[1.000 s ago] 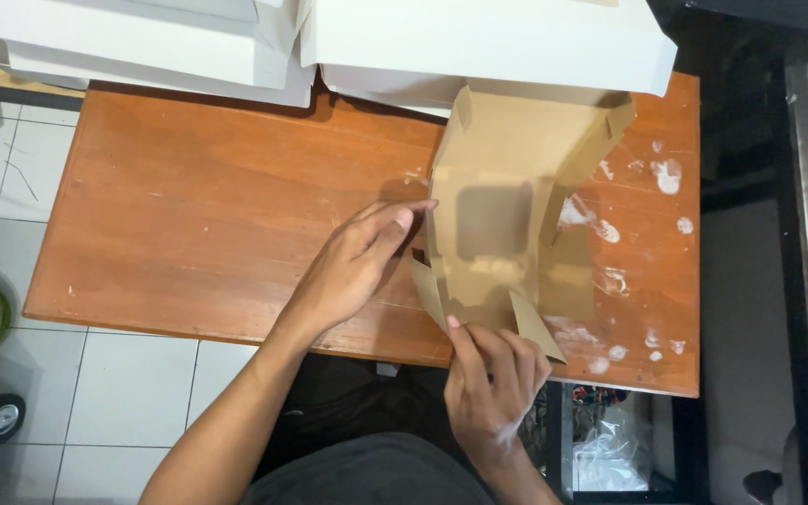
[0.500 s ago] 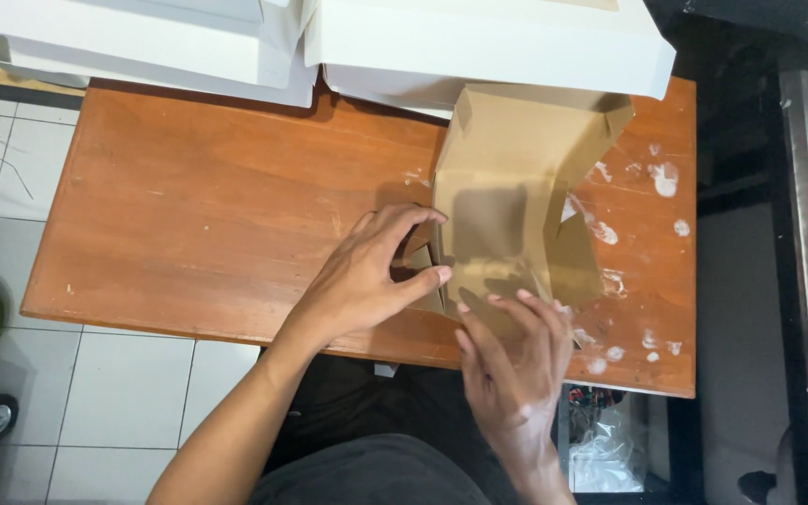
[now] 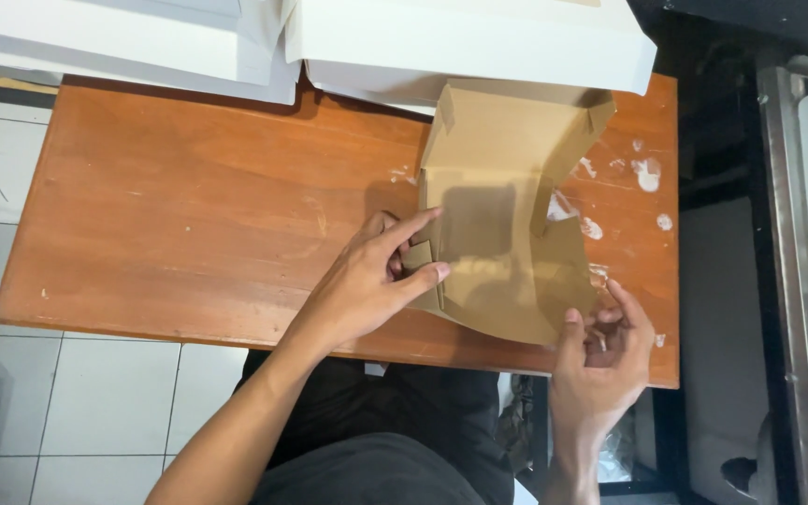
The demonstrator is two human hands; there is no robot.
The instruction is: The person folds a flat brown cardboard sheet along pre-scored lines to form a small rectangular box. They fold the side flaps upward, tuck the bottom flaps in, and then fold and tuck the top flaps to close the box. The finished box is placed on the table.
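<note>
A brown cardboard box [image 3: 502, 201], partly folded, lies on the right half of a wooden table [image 3: 198, 215]. Its far wall and side walls stand up; the near flap slopes toward me. My left hand [image 3: 376, 276] pinches the box's left side flap between thumb and fingers. My right hand [image 3: 600, 360] grips the near right corner of the front flap at the table's front edge.
Flat white boxes [image 3: 465, 42] are stacked along the table's far edge. White paint smears [image 3: 647, 173] mark the table's right end. A metal shelf [image 3: 797, 281] with a yellow object stands to the right. Tiled floor [image 3: 95, 402] lies to the left.
My right hand has moved right, from the front flap's middle to its near right corner. My left hand has shifted onto the left side flap, and the box's walls now stand more upright.
</note>
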